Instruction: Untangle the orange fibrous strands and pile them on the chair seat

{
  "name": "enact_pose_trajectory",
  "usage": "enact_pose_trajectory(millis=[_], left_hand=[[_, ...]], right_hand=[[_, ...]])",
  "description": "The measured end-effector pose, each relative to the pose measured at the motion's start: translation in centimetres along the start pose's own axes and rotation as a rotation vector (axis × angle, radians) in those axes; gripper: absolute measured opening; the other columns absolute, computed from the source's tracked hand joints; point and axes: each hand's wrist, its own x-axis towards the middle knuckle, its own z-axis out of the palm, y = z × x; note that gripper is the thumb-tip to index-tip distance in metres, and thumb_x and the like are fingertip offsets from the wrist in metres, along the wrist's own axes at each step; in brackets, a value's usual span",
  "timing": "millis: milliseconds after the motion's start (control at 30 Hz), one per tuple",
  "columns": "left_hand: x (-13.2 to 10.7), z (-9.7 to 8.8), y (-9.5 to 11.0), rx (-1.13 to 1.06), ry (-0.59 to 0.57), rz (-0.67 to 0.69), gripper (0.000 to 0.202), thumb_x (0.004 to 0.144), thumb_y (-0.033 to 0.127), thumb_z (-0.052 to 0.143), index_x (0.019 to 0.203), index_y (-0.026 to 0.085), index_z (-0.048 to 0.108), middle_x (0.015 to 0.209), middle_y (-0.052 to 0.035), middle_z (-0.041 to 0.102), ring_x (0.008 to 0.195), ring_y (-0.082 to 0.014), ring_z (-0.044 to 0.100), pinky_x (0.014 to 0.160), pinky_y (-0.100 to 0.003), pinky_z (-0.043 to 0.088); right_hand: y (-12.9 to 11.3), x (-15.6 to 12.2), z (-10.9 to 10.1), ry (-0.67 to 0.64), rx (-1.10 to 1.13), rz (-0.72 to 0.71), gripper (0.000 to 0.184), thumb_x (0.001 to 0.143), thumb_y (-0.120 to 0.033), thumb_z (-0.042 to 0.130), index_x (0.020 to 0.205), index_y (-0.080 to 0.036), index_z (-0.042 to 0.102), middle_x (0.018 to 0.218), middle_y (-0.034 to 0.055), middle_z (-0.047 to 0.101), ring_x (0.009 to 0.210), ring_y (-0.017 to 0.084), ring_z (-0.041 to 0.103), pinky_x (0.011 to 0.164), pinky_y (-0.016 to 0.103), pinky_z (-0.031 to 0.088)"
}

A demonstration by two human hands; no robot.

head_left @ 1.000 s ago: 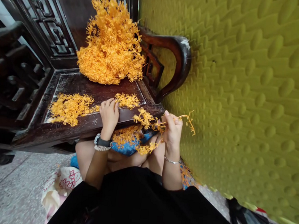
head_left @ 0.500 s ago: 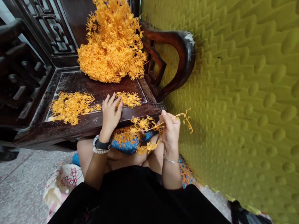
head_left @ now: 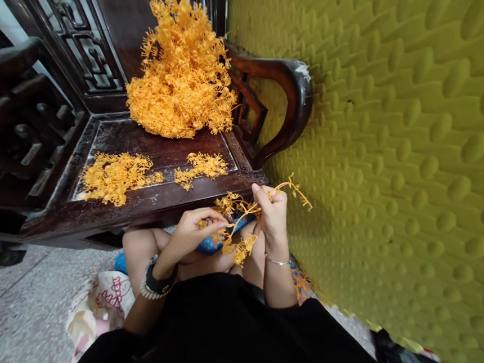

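Note:
My right hand (head_left: 273, 213) is closed around the stem of an orange branch (head_left: 245, 211), which looks like plastic with small spidery flower-like pieces. One thin end sticks out past the right fingers. In a pinch, the fingertips of my left hand (head_left: 195, 231) meet the branch on its left side; the exact bit between them is too small to make out. Beyond the hands, a loose orange heap (head_left: 117, 176) and a smaller orange cluster (head_left: 203, 167) lie along the front of the dark wooden chair seat (head_left: 168, 197). A tall orange pile (head_left: 183, 80) stands farther back on it.
A curved armrest (head_left: 302, 96) rises at the chair's right, beside a yellow-green padded wall (head_left: 396, 161). Blue cloth (head_left: 208, 247) lies over my lap. On the speckled floor sit a white bag with red print (head_left: 107, 299) and a black bag (head_left: 413, 360).
My left hand has left the small cluster on the seat and come back to the branch, its fingers now pinched. Some pieces lie nearer the seat's front edge. My right hand keeps its hold.

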Motion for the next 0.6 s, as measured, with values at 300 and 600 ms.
enact_pose_trajectory(millis=[300,600], left_hand=[[-1.2,1.8,-0.3,0.026,-0.131,-0.051,0.014,0.087,0.033,0.056,0.090,0.020,0.057,0.077,0.0005,0.057,0.070,-0.0142,0.053,0.068,-0.027,0.043],[-1.0,3.6,-0.3,0.213,-0.215,0.076,0.027,0.095,0.036,0.040,0.073,0.021,0.044,0.072,0.0011,0.048,0.069,-0.0156,0.046,0.067,-0.029,0.036]], right_hand=[[0.3,-0.2,0.4,0.000,0.046,0.007,0.057,0.079,-0.043,0.066,0.049,-0.019,0.024,0.050,-0.0072,0.020,0.048,0.006,0.017,0.050,0.027,0.014],[0.4,-0.1,0.9,0.014,0.037,0.023,0.058,0.078,-0.046,0.066,0.050,-0.019,0.022,0.050,-0.0074,0.019,0.049,0.006,0.018,0.049,0.027,0.015]])
